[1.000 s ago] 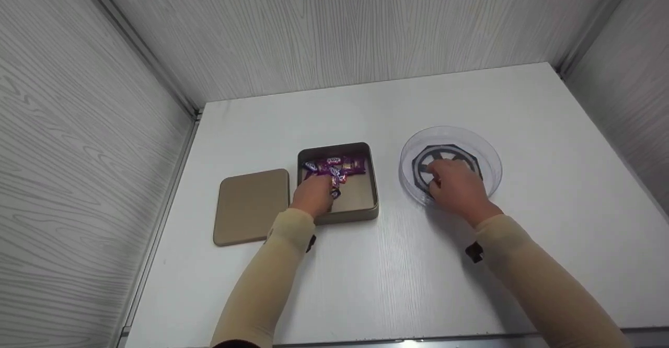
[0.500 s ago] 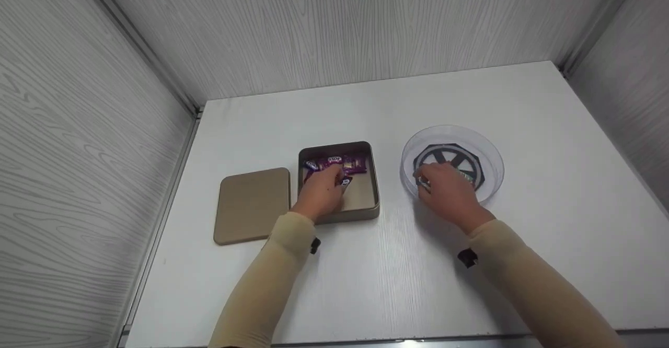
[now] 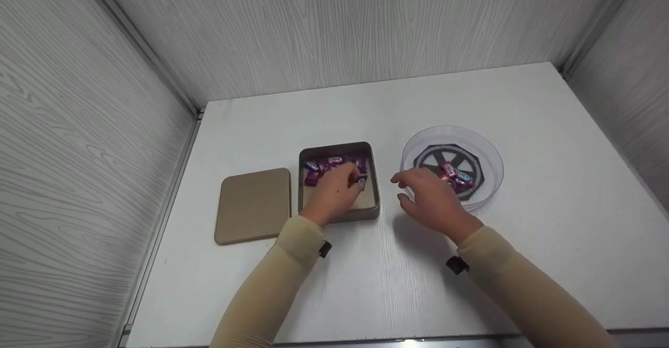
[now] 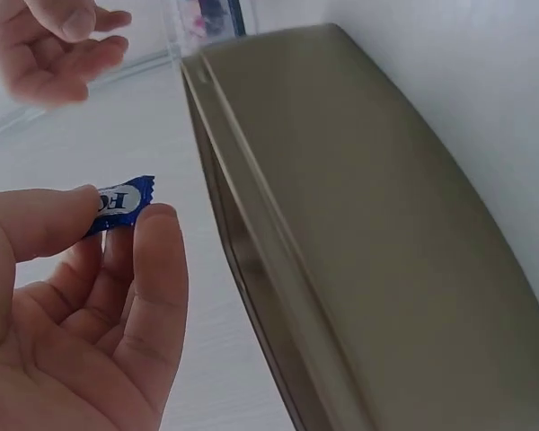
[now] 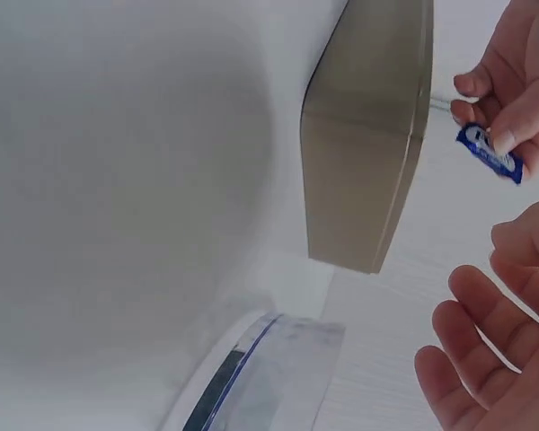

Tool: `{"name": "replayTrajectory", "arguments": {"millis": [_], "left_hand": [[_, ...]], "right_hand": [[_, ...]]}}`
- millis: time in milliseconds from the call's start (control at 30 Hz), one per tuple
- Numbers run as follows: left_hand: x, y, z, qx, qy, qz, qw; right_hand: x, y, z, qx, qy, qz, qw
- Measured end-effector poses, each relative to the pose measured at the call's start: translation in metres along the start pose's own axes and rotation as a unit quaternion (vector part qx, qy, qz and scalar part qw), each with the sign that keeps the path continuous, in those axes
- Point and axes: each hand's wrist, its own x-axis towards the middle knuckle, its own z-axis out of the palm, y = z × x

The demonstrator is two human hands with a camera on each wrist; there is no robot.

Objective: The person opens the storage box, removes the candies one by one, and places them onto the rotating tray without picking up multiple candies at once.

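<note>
My left hand (image 3: 334, 194) is over the square gold tin (image 3: 360, 213), pinching a small wrapped candy (image 4: 117, 206) between thumb and fingers. The wrapper is blue with a white label, and its end sticks out past the fingertips. Purple and red candies (image 3: 333, 161) lie along the back of the tin, partly hidden by the hand. To the right, my right hand (image 3: 433, 201) hovers at the near left side of a round clear plastic container (image 3: 494, 175), fingers loosely bent and holding nothing. Several red, purple and teal candies (image 3: 458, 177) lie in that container.
A flat gold lid (image 3: 253, 207) lies on the white table (image 3: 387, 285), left of the tin. Grey wood-grain panels (image 3: 345, 24) stand behind the table and at both sides. The table's front edge shows at the bottom.
My left hand has lifted a candy from the tin's contents and moved right. My right hand has let go of candies in the round container and drawn back leftward, its fingers spreading.
</note>
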Motion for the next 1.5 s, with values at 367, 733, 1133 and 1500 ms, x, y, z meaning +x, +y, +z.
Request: {"name": "replayTrajectory", "arguments": {"millis": [367,733,1133,1500], "left_hand": [[0.000,0.023,0.009,-0.020,-0.004,0.038,0.9991],[0.000,0.030,0.017,-0.046,-0.021,0.038,0.9980],[0.002,0.032,0.025,-0.066,-0.037,0.023,0.9969],[0.007,0.028,0.034,-0.034,-0.036,0.063,0.9968]], "right_hand": [[0.001,-0.017,0.006,0.024,0.015,-0.037,0.999],[0.001,-0.022,0.011,0.028,0.026,-0.032,0.999],[0.000,-0.020,0.016,0.026,0.038,-0.008,0.999],[0.000,-0.014,0.016,0.034,0.020,0.007,0.999]]}}
